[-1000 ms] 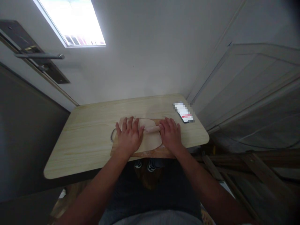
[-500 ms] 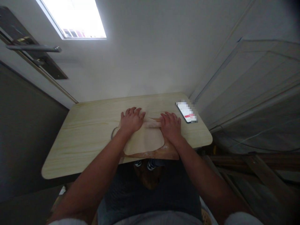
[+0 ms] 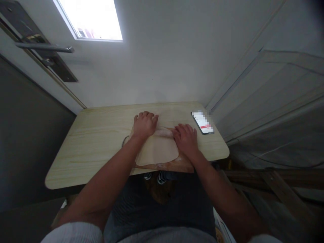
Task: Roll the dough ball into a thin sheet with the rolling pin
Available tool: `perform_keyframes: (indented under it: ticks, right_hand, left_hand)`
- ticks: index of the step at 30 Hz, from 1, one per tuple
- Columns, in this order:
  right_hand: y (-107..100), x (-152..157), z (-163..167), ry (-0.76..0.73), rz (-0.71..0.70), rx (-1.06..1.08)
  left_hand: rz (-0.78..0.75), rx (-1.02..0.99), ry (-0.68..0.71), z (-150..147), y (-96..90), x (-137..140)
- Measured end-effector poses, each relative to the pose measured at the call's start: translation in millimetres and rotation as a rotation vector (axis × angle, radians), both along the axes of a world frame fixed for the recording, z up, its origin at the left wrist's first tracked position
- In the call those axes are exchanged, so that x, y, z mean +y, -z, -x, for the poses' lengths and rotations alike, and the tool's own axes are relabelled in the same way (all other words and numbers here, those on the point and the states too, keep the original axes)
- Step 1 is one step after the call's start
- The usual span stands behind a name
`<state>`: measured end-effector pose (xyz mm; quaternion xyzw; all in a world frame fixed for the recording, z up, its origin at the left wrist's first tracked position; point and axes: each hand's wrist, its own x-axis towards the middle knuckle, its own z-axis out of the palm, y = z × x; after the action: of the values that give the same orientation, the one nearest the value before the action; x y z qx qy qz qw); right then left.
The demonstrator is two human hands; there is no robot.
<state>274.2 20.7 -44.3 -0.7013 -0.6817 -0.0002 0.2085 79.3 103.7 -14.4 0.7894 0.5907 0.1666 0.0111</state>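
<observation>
A flat, pale sheet of dough (image 3: 158, 150) lies on a brown wooden cutting board (image 3: 181, 164) at the table's front edge. Across the far part of the dough runs a light, floury rolling pin (image 3: 164, 133); only its middle shows between my hands. My left hand (image 3: 144, 124) is curled over the pin's left end, fingers pointing away from me. Over the right end, my right hand (image 3: 186, 135) is closed in the same manner. Both palms hide the pin's ends. A metal ring handle (image 3: 125, 140) sticks out at the board's left side, beside my left forearm.
The board rests on a light wood-grain table (image 3: 96, 141) against a white door. A phone (image 3: 203, 123) with a lit screen lies at the right, beyond my right hand. A metal door handle (image 3: 45, 47) juts out at upper left. Wooden beams (image 3: 275, 182) stand at lower right.
My left hand has moved slightly away from me and my right slightly nearer, so the rolling pin lies at a small slant. The camera view has shifted a little.
</observation>
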Motion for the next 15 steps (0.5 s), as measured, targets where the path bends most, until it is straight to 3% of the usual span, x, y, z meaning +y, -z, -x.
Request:
perform_keyframes:
  ticks: [8, 15]
  right_hand:
    - [6.0, -59.7, 8.1, -0.068, -0.040, -0.018]
    - [6.9, -62.3, 12.1, -0.038, -0.006, -0.016]
  left_hand:
    - [-0.094, -0.032, -0.027, 14.6, 8.2, -51.9]
    - [-0.054, -0.015, -0.002, 28.4, 6.6, -89.8]
